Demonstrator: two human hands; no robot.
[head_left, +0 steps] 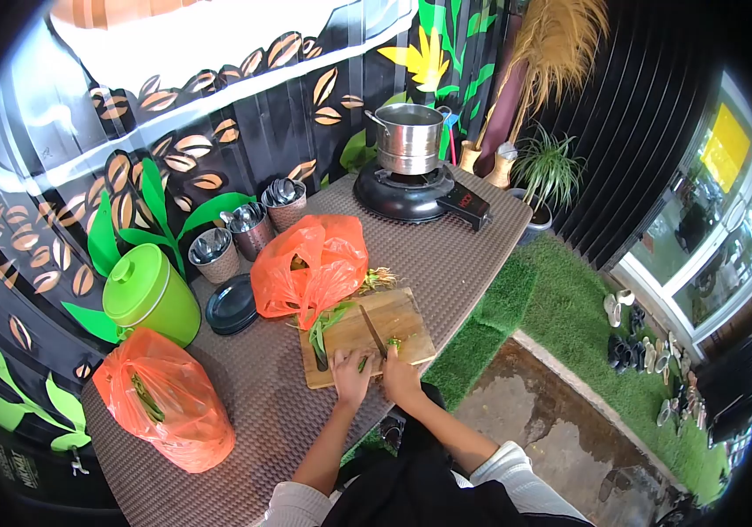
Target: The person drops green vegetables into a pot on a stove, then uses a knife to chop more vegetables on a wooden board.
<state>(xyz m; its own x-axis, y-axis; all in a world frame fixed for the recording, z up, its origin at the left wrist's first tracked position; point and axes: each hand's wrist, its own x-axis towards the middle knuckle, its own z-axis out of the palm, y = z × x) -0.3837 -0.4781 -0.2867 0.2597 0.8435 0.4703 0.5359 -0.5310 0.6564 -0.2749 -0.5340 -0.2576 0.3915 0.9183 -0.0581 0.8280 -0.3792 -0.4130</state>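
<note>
My right hand point(401, 378) is wrapped round the handle of a knife point(371, 325), whose dark blade points away from me across a wooden cutting board point(411, 316). Fingers bent, my left hand point(351, 376) presses green stalks to the board, just left of the blade. Long green leaves point(328, 327) lie at the board's left side, beyond that hand. Small chopped green bits point(395, 342) sit right of the knife, close to my right hand. Pale root ends point(379, 278) lie past the board's far edge.
An orange plastic bag point(314, 263) stands behind the board, another bag point(165, 404) at left. Beyond are a green lidded bucket point(152, 294), dark plates point(232, 305), cutlery cups point(249, 230) and a steel pot point(409, 140) on a black burner point(402, 195). The table's edge runs along the right.
</note>
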